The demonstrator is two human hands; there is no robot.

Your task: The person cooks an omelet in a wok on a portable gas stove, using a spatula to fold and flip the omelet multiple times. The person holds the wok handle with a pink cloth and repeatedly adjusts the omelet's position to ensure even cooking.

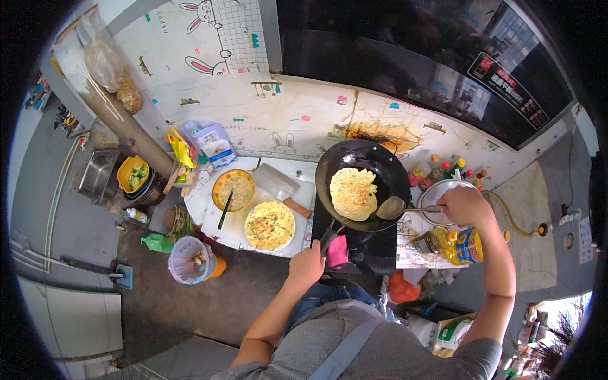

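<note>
My left hand (pixel 307 265) is closed around the handle (pixel 328 237) of a black wok (pixel 362 151). In the wok lies a pale yellow, browned pancake (pixel 352 194), left of the middle. My right hand (pixel 463 206) grips the handle of a metal wok spatula (pixel 391 208). Its blade is inside the wok's right side, close to the pancake but seemingly apart from it. Beneath the right hand is a round, pale lid or basin (pixel 430 202), partly hidden. The wok sits over a black stove (pixel 370 263), with a pink cloth (pixel 337 251) at its front.
Left of the stove are a plate of cooked pancakes (pixel 270 225), a batter bowl (pixel 219 186) with a dark-handled utensil, and a cleaver (pixel 275 183). Oil bottles (pixel 463 247) and seasoning bottles (pixel 444 171) stand at right. A lined bin (pixel 185 261) is on the floor.
</note>
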